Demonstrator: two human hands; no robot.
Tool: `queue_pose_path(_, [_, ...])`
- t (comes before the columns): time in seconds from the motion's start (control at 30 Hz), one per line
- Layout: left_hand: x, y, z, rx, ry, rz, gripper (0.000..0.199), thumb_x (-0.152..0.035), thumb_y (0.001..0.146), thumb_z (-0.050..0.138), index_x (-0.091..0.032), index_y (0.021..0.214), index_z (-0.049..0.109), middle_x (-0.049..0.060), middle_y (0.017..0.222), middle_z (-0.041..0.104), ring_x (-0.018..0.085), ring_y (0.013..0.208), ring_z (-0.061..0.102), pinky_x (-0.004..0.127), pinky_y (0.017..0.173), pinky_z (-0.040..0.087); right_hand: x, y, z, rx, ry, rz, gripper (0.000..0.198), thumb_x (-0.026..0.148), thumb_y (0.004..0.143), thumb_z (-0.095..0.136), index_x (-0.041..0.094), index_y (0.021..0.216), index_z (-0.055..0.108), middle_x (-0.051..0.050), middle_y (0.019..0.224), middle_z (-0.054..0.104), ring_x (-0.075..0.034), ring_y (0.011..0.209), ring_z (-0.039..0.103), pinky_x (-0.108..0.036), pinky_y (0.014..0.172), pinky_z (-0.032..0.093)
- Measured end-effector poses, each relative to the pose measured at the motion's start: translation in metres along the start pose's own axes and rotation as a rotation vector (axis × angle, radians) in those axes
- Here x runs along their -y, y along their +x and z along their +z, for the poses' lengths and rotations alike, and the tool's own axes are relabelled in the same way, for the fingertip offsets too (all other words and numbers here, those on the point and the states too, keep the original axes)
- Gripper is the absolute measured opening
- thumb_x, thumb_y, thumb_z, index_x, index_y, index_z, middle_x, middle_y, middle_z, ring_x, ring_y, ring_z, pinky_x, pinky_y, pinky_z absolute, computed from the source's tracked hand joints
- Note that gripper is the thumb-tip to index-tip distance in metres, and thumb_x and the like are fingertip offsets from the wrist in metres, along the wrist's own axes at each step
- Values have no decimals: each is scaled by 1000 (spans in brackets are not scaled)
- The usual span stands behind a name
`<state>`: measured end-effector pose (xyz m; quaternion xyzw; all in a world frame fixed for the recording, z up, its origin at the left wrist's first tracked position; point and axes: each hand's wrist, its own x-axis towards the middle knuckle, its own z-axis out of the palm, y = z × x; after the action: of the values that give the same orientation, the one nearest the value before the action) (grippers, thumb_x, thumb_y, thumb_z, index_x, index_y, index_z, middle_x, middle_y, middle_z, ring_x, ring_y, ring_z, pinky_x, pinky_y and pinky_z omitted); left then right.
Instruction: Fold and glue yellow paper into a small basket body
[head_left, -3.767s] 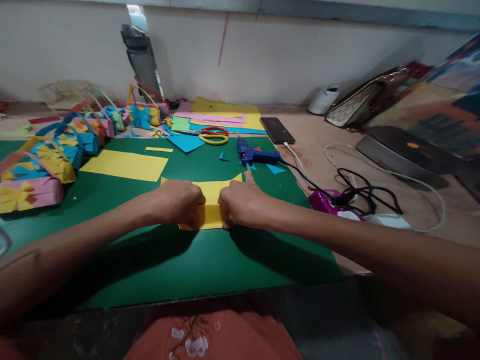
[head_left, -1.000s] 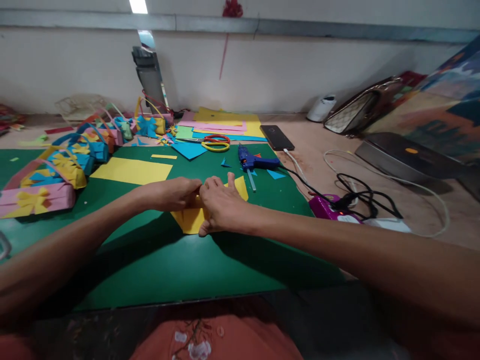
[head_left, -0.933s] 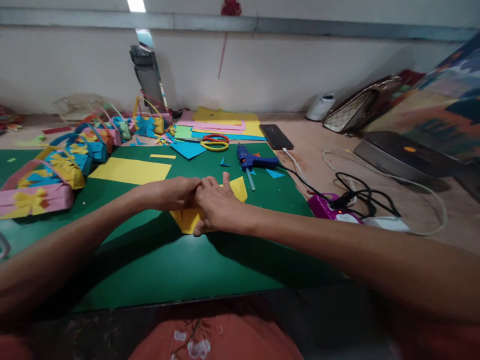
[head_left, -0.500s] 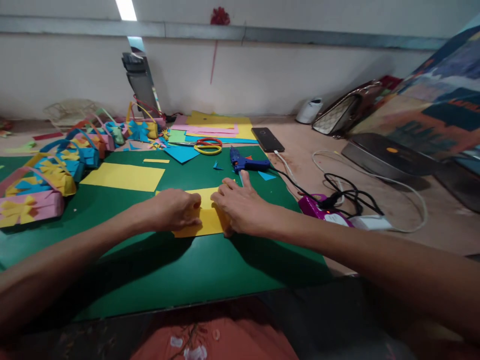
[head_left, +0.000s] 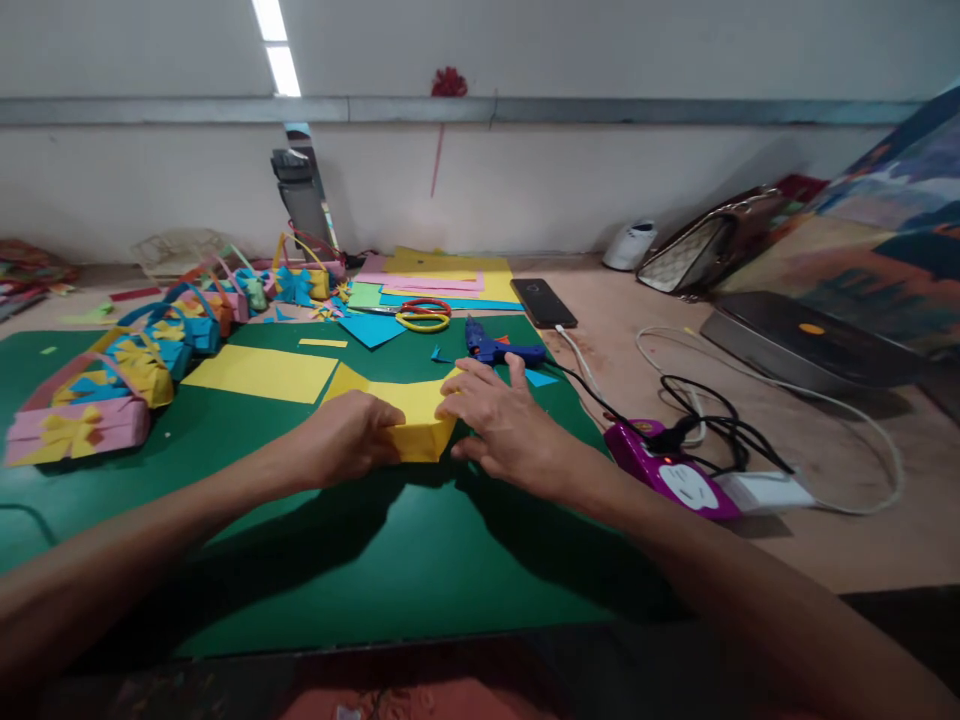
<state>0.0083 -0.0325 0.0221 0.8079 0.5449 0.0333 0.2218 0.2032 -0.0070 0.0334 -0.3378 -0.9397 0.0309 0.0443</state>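
Observation:
Between my hands a sheet of yellow paper (head_left: 420, 402) stands partly folded, its near edge and sides turned up like a shallow box. My left hand (head_left: 346, 438) is closed on its left side, fingers and thumb pinching the near corner. At the right side, my right hand (head_left: 504, 420) grips the folded-up edge between fingers and thumb, with the index finger raised off it. A blue glue gun (head_left: 506, 352) lies just beyond my right hand. Left of the folded piece is a flat yellow paper rectangle (head_left: 259, 373).
Several small paper baskets with handles (head_left: 94, 425) line the left side of the green mat (head_left: 360, 560). Scissors (head_left: 424, 316) and coloured sheets (head_left: 450, 265) lie at the back. On the right are a phone (head_left: 544, 302), a purple power strip (head_left: 660, 470) and tangled cables.
The yellow paper's near edge and sides have come up from lying nearly flat. My right hand has shifted slightly at its edge, and the camera view has tilted up a little.

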Motion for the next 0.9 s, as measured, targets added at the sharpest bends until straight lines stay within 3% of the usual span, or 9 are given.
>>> queue_pose_path(0.1, [2,-5,2,5,65,-26,9,-20,74,52,-16,67,56,-1,58,55,11,52,46,21,48,27,2,0,9,-45,-10,-22,15,9,75,60,17,87,63,-10,116,57,-31,124,34,-62,97,15])
queue_pose_path(0.2, [2,-7,7,25,188,-60,13,-20,76,49,-16,68,58,0,58,58,12,52,49,22,48,26,6,-1,18,-42,-28,-57,18,4,74,55,16,83,65,-11,117,56,-32,126,32,-62,97,14])
queue_pose_path(0.4, [-7,-3,10,76,215,6,19,-20,76,52,-22,89,66,5,82,69,19,73,62,23,58,36,9,-4,24,-32,-55,-92,24,3,76,51,18,84,67,-11,115,57,-32,127,29,-62,96,16])
queue_pose_path(0.73, [-11,4,20,116,181,105,22,-22,83,46,-20,85,69,6,79,69,18,73,62,23,61,40,9,-9,31,-96,-34,-141,26,5,83,45,18,89,67,-12,113,58,-32,127,30,-63,97,15])
queue_pose_path(0.9, [-12,3,21,156,273,61,24,-17,80,45,-20,84,69,7,83,69,20,75,63,24,58,38,10,-10,28,-5,-3,-140,19,9,78,54,16,90,67,-12,113,58,-32,127,29,-62,99,14])
